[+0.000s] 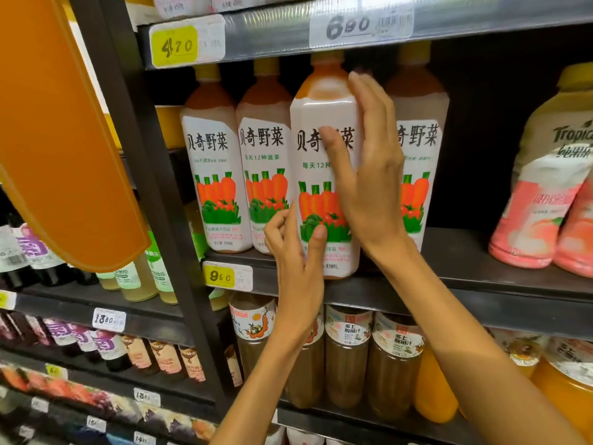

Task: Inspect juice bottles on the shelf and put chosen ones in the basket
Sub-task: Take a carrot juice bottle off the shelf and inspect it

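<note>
Clearly the carrot-vegetable juice bottle (324, 175) has been drawn forward of its row: it stands at the front edge of the shelf (481, 277), nearer the camera than the three matching bottles (213, 175) beside and behind it, so its label can be read without lifting its weight. The right hand (369, 175) wraps the bottle's right side, thumb laid across the printed characters on the front and fingers reaching up toward the shoulder; that grip is wide, spanning the bottle's body, probably to steady it upright. The left hand (298, 252) works low on the left side, thumb pressed on the label near the bottom while the other fingers curl loosely beside it; this grip is narrow, more a brace or a turning touch than a carry. Together the hands look placed to rotate or tip the bottle for inspection, not yet to take it away. Its yellow cap sits just under the shelf edge above, so it would need to come outward before rising. A yellow price tag (221, 277) sits on the shelf lip just left. Pink Tropicana bottles (539, 200) stand well apart to the right. No basket is in view.
</note>
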A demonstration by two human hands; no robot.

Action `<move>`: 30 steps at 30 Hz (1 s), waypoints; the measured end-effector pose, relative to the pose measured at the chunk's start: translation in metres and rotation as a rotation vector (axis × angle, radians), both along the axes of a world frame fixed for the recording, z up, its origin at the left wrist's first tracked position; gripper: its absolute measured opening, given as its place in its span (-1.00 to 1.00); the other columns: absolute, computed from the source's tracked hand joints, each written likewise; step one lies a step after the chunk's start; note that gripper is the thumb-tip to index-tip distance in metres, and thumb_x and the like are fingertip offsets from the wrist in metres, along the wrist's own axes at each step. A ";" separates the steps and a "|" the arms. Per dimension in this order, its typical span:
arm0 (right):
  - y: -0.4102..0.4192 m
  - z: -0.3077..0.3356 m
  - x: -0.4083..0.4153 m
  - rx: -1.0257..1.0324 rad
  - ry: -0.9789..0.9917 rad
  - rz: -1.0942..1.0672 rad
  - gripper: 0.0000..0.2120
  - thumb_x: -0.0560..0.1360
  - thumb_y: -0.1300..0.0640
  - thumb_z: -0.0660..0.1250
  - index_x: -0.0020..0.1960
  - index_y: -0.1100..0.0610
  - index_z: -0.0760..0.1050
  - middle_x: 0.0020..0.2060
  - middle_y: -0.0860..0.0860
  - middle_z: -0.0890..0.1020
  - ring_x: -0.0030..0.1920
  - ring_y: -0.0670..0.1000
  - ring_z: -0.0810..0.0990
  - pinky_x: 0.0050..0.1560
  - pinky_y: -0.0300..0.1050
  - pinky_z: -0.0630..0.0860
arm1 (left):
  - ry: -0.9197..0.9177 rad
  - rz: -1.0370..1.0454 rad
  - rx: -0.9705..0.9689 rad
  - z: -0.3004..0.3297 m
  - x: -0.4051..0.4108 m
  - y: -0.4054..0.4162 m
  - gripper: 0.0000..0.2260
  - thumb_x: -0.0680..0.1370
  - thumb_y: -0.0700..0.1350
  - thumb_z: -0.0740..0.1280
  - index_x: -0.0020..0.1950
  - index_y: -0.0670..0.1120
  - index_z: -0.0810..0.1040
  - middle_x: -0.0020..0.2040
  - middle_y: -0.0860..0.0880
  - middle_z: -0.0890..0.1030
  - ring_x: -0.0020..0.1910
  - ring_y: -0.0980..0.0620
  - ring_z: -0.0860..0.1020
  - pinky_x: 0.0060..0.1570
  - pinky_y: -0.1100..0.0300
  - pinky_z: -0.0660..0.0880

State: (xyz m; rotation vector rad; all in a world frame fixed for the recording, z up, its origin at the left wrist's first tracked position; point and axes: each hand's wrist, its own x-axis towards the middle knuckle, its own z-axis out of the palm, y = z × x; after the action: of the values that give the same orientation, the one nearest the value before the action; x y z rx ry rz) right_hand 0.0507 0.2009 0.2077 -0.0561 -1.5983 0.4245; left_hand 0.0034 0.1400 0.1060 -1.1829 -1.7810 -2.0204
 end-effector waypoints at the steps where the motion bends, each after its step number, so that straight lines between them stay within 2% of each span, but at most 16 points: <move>1: 0.002 -0.001 0.002 0.009 -0.014 -0.011 -0.54 0.58 0.25 0.30 0.40 0.41 0.28 0.37 0.27 0.37 0.40 -0.02 0.27 0.43 -0.32 0.18 | 0.001 0.000 0.002 0.000 0.000 0.000 -0.49 0.53 0.07 0.15 0.43 -0.13 0.28 0.26 0.01 0.24 0.18 0.55 0.17 0.11 0.66 0.16; 5: 0.004 -0.009 0.009 0.059 -0.054 -0.070 -0.50 0.55 0.29 0.33 0.40 0.45 0.26 0.38 0.32 0.35 0.43 0.10 0.27 0.47 -0.14 0.21 | -0.005 0.042 0.092 0.004 0.004 0.000 -0.52 0.53 0.05 0.24 0.43 0.05 0.23 0.27 0.11 0.30 0.26 0.39 0.27 0.18 0.55 0.25; 7: 0.004 -0.011 0.008 0.081 -0.073 -0.111 -0.50 0.53 0.32 0.33 0.40 0.46 0.27 0.38 0.32 0.35 0.43 0.10 0.27 0.47 -0.13 0.20 | -0.006 0.106 0.069 0.007 0.004 0.002 -0.55 0.51 0.07 0.23 0.39 0.07 0.28 0.23 0.04 0.32 0.28 0.15 0.33 0.29 0.26 0.32; 9: 0.005 -0.013 0.006 0.083 -0.105 -0.157 -0.50 0.53 0.34 0.32 0.41 0.44 0.25 0.38 0.31 0.35 0.43 0.13 0.26 0.48 -0.12 0.17 | 0.006 0.175 0.040 0.010 0.003 0.005 -0.57 0.52 0.05 0.24 0.38 0.04 0.31 0.18 -0.01 0.33 0.24 0.06 0.34 0.29 0.06 0.34; 13: 0.005 -0.014 0.005 0.057 -0.172 -0.222 -0.49 0.53 0.37 0.30 0.43 0.40 0.24 0.40 0.30 0.35 0.45 0.24 0.29 0.47 -0.12 0.13 | 0.043 0.285 0.051 0.013 0.007 0.013 -0.53 0.53 -0.06 0.33 0.42 -0.10 0.33 0.11 -0.04 0.36 0.11 0.11 0.33 0.20 0.24 0.32; 15: 0.005 -0.016 0.010 0.096 -0.166 -0.257 -0.49 0.50 0.44 0.31 0.41 0.41 0.29 0.37 0.30 0.39 0.43 0.25 0.33 0.47 -0.08 0.18 | 0.035 0.302 0.078 0.014 0.010 0.014 -0.49 0.52 -0.05 0.36 0.42 -0.10 0.30 0.09 -0.07 0.40 0.04 0.09 0.37 0.13 0.32 0.34; 16: 0.005 -0.017 0.014 0.130 -0.134 -0.280 -0.51 0.48 0.47 0.32 0.39 0.41 0.33 0.34 0.30 0.43 0.40 0.23 0.37 0.45 -0.09 0.22 | 0.030 0.316 0.082 0.015 0.010 0.015 -0.49 0.51 -0.04 0.37 0.41 -0.10 0.31 0.09 -0.08 0.41 0.04 0.07 0.39 0.12 0.31 0.36; 18: 0.009 -0.019 0.027 0.179 -0.009 -0.332 -0.58 0.48 0.42 0.35 0.32 0.40 0.41 0.27 0.29 0.49 0.34 0.15 0.41 0.41 -0.21 0.24 | 0.009 0.357 0.062 0.016 0.009 0.014 -0.51 0.50 -0.02 0.39 0.37 -0.11 0.36 0.12 -0.12 0.40 0.09 -0.04 0.45 0.14 0.15 0.42; 20: 0.022 -0.019 0.042 0.115 0.116 -0.404 -0.59 0.50 0.25 0.39 0.31 0.34 0.43 0.26 0.27 0.48 0.32 0.07 0.36 0.39 -0.25 0.21 | -0.004 0.375 0.053 0.015 0.011 0.013 -0.53 0.49 -0.02 0.41 0.34 -0.10 0.37 0.14 -0.15 0.39 0.12 -0.11 0.46 0.12 0.03 0.45; 21: 0.030 -0.019 0.049 0.034 0.133 -0.408 -0.52 0.49 0.14 0.41 0.33 0.32 0.41 0.27 0.25 0.46 0.32 0.06 0.34 0.39 -0.21 0.22 | -0.002 0.374 0.051 0.014 0.013 0.013 -0.53 0.49 -0.03 0.41 0.34 -0.09 0.37 0.14 -0.16 0.40 0.13 -0.11 0.46 0.11 0.01 0.46; 22: 0.038 -0.019 0.054 -0.082 0.095 -0.349 -0.44 0.47 0.04 0.43 0.35 0.29 0.37 0.29 0.22 0.42 0.33 0.06 0.34 0.38 -0.13 0.27 | 0.003 0.372 0.047 0.013 0.016 0.012 -0.53 0.49 -0.05 0.42 0.34 -0.09 0.37 0.15 -0.16 0.40 0.14 -0.10 0.46 0.11 -0.01 0.47; 24: 0.050 -0.019 0.061 -0.386 -0.091 -0.066 -0.37 0.41 -0.11 0.45 0.32 0.17 0.31 0.28 0.11 0.42 0.30 0.03 0.42 0.33 -0.03 0.40 | 0.003 0.375 0.042 0.012 0.021 0.011 -0.52 0.48 -0.09 0.42 0.35 -0.10 0.36 0.15 -0.16 0.40 0.13 -0.09 0.46 0.10 -0.05 0.47; 26: 0.058 -0.020 0.061 -0.654 -0.260 0.240 -0.53 0.40 -0.11 0.47 0.13 0.06 0.33 0.14 0.02 0.56 0.13 -0.05 0.59 0.17 0.01 0.56 | -0.001 0.384 0.036 0.012 0.028 0.010 -0.51 0.47 -0.15 0.43 0.35 -0.11 0.35 0.13 -0.15 0.41 0.09 -0.09 0.47 0.08 -0.05 0.47; 28: 0.063 -0.021 0.060 -0.724 -0.280 0.352 -0.65 0.45 0.00 0.46 0.08 0.06 0.35 0.01 -0.04 0.62 -0.03 -0.12 0.66 0.01 -0.10 0.63 | 0.002 0.367 0.039 0.012 0.035 0.008 -0.52 0.47 -0.22 0.43 0.35 -0.11 0.35 0.08 -0.11 0.40 0.02 -0.06 0.46 0.06 0.00 0.47; 30: 0.062 -0.020 0.062 -0.735 -0.241 0.415 -0.63 0.47 0.09 0.45 0.14 0.14 0.34 -0.02 -0.04 0.64 -0.08 -0.13 0.68 -0.12 -0.22 0.61 | 0.014 0.280 0.043 0.011 0.045 0.005 -0.56 0.49 -0.23 0.40 0.33 -0.11 0.36 0.04 -0.08 0.41 -0.02 0.00 0.44 0.06 0.07 0.46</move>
State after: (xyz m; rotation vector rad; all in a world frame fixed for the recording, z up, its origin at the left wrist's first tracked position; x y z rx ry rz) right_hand 0.1128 0.2630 0.1879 -0.3474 -1.6092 1.3568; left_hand 0.0487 0.1446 0.1173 -0.8763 -1.7734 -1.8729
